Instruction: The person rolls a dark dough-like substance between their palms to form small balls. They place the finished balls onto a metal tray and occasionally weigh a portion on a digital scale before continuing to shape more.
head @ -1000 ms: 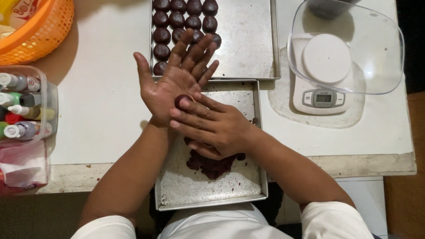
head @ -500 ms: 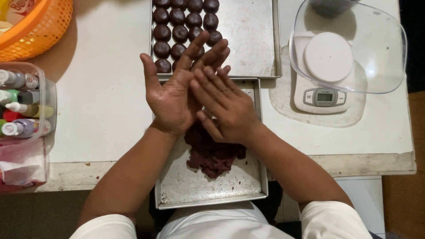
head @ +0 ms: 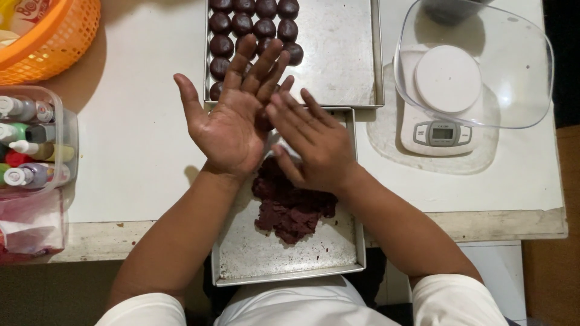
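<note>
The left hand [head: 232, 130] is lying palm up with fingers spread while the right hand [head: 314, 148] is pressing flat across its fingers, so the two are coming together on something between them (hidden, though probably a pinch of the dark dough). Judging by this, the rolling step is under way above the near tray [head: 241, 259], where the dough lump [head: 290, 205] is sitting. Next comes even circular pressure, then a careful set-down beside the finished balls [head: 241, 24] lining the far tray [head: 344, 60].

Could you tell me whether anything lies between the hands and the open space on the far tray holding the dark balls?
Nothing visible does. The left hand and right hand hover at the far tray's near edge, right beside the dark balls; the tray's right half is bare metal.
</note>
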